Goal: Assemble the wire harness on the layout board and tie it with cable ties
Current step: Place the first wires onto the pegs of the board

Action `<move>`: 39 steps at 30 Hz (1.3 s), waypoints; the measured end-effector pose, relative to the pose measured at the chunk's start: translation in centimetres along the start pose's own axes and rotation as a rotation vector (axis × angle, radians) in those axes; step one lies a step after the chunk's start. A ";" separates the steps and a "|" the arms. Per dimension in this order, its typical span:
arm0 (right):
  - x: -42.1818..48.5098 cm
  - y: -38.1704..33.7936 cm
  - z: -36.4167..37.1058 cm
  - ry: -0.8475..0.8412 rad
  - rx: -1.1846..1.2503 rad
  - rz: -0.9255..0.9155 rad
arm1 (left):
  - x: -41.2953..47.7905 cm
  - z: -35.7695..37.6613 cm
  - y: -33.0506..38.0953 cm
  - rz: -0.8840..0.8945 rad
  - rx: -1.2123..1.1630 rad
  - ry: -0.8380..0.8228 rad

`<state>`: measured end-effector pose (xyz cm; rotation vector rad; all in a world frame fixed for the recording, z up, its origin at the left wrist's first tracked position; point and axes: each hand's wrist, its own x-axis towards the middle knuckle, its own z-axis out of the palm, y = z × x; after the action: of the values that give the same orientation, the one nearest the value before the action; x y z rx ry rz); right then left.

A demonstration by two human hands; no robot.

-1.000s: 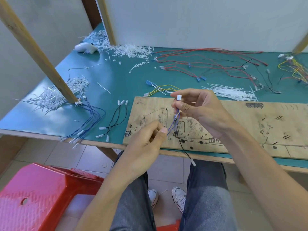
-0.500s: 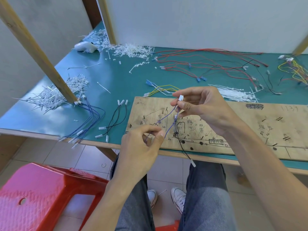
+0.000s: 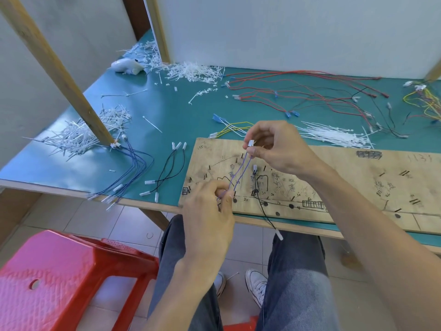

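A wooden layout board (image 3: 334, 182) with pegs and pen marks lies at the table's front edge. My right hand (image 3: 274, 146) pinches the white connector end (image 3: 251, 143) of a purple wire pair (image 3: 239, 173) above the board. Lower down, at the board's front left corner, my left hand (image 3: 210, 211) pinches the other end of those purple wires, which run taut between the two hands. A black wire (image 3: 262, 206) with white terminals stands on the board's pegs and hangs off the table edge.
Blue wires (image 3: 133, 168) and black wires (image 3: 167, 173) lie left of the board. White cable ties (image 3: 334, 134) sit behind it, more ties (image 3: 76, 134) at left, with red wires (image 3: 298, 91) and yellow wires (image 3: 233, 127) farther back. A slanted wooden post (image 3: 59, 72) stands left. A red stool (image 3: 59, 278) is beside my knees.
My left hand has slid down and left along the purple wires to the board's front corner, pulling them straight. My right hand has stayed raised with the connector end.
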<state>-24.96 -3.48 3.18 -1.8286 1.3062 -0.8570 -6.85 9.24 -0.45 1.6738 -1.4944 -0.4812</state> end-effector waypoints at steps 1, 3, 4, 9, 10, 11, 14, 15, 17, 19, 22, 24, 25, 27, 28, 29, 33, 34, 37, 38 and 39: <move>0.3 0.1 0.2 -0.001 -0.048 0.001 | 0.0 0.2 0.1 0.011 0.043 -0.014; 0.9 0.4 0.6 0.004 -0.114 0.007 | 0.1 0.5 0.3 0.020 0.096 -0.042; 1.1 0.6 0.7 0.011 -0.135 0.009 | 0.1 0.8 0.4 0.027 0.114 -0.054; 2.5 0.9 1.3 0.035 -0.238 0.030 | -0.3 1.4 1.3 0.077 0.155 -0.116; 2.8 1.0 1.4 0.028 -0.267 0.033 | -0.4 1.5 1.4 0.078 0.159 -0.138; 3.0 1.1 1.4 0.020 -0.295 0.033 | -0.5 1.5 1.5 0.078 0.169 -0.163; 3.3 1.3 1.4 0.012 -0.327 0.034 | -0.8 1.7 1.5 0.066 0.160 -0.211; 3.4 1.4 1.3 0.010 -0.325 0.039 | -0.9 1.8 1.5 0.051 0.147 -0.219; 3.4 1.5 1.1 -0.007 -0.323 0.055 | -1.0 1.7 1.2 0.020 0.131 -0.230; 3.6 1.5 0.7 -0.060 -0.290 0.089 | -1.0 1.6 0.9 -0.013 0.141 -0.236; 3.9 1.4 0.2 -0.148 -0.220 0.161 | -1.2 1.4 0.5 -0.030 0.175 -0.231; 4.0 1.3 0.1 -0.177 -0.198 0.200 | -1.2 1.3 0.3 -0.040 0.176 -0.221; 4.1 1.3 0.1 -0.183 -0.194 0.210 | -1.2 1.3 0.2 -0.040 0.174 -0.216; 4.0 1.2 0.2 -0.175 -0.192 0.218 | -1.2 1.3 0.2 -0.030 0.183 -0.211; 4.0 1.2 0.3 -0.162 -0.190 0.222 | -1.1 1.3 0.2 -0.026 0.190 -0.209; 4.0 1.2 0.4 -0.144 -0.186 0.229 | -1.1 1.4 0.3 -0.022 0.196 -0.207; 4.4 1.1 0.7 -0.080 -0.181 0.278 | -0.9 1.3 0.2 -0.022 0.213 -0.195; 4.5 1.0 0.7 -0.078 -0.195 0.279 | -0.9 1.3 0.1 -0.022 0.214 -0.188; 4.5 1.1 0.9 -0.093 -0.308 0.184 | -1.1 1.1 0.0 0.024 0.283 -0.151; 4.3 1.1 1.0 -0.095 -0.353 0.144 | -1.2 1.0 0.1 0.050 0.331 -0.142; 4.0 1.1 1.2 -0.096 -0.391 0.109 | -1.3 0.9 0.2 0.071 0.365 -0.130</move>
<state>-23.46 -7.39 2.08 -2.0409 1.5783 -0.4711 -7.94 10.20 -1.15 1.8869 -1.8155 -0.2940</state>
